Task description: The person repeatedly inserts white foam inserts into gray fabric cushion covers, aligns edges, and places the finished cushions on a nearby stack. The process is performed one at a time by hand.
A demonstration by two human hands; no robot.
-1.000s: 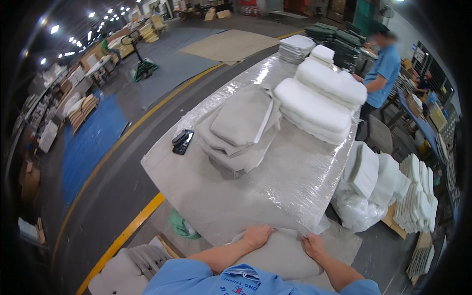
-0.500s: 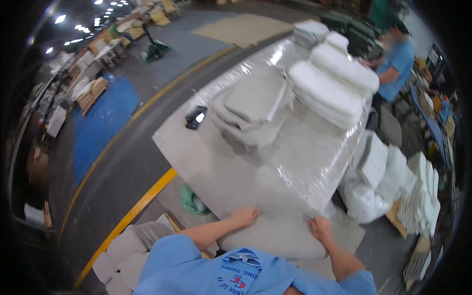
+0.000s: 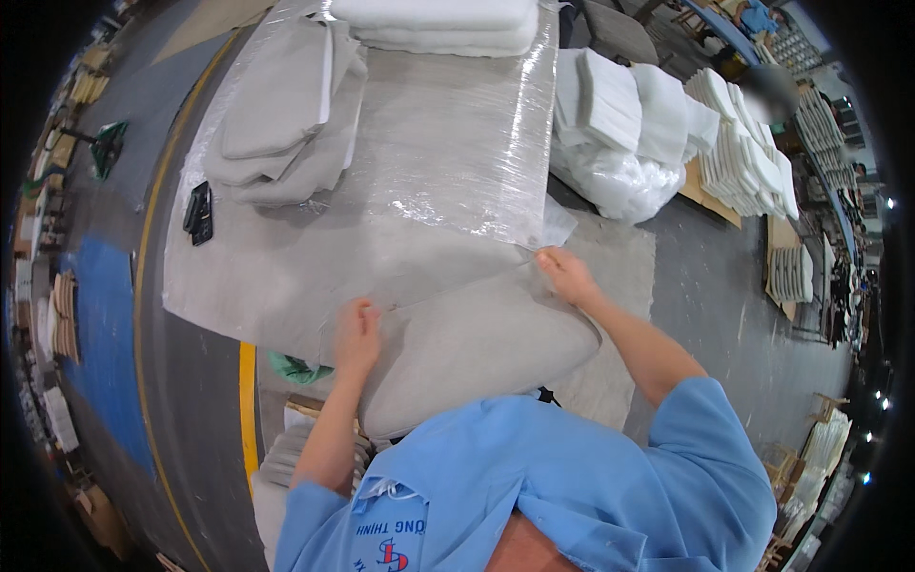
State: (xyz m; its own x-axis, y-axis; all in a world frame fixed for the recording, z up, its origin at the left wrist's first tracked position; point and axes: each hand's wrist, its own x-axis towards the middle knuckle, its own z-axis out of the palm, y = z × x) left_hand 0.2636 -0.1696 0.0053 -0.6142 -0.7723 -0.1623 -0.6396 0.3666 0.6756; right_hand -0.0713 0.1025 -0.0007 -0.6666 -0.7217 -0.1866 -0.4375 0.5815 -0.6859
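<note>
A grey fabric-covered seat cushion (image 3: 477,345) lies between my torso and the near edge of the work table (image 3: 257,276), its far edge meeting the tabletop. My right hand (image 3: 566,275) is closed on the cushion's far right corner, fingers pinched at the fabric edge. At the far left corner, my left hand (image 3: 356,334) is smeared by motion; whether its fingers grip the cover is unclear. Beyond the hands, a stack of grey cushion covers (image 3: 276,105) rests on the plastic-wrapped tabletop. White padded pieces (image 3: 443,24) are piled at the table's far end.
A black phone-like object (image 3: 198,214) lies near the table's left edge. Bagged white foam pads (image 3: 620,143) and stacked white pads (image 3: 748,157) stand right of the table. Low at left are a green bundle (image 3: 297,368) and grey cushions (image 3: 286,458). A person (image 3: 758,19) is at the far right.
My view has turned to the right. My right hand stays at the cushion's far right corner, while my left hand has moved left along its far edge to the corner.
</note>
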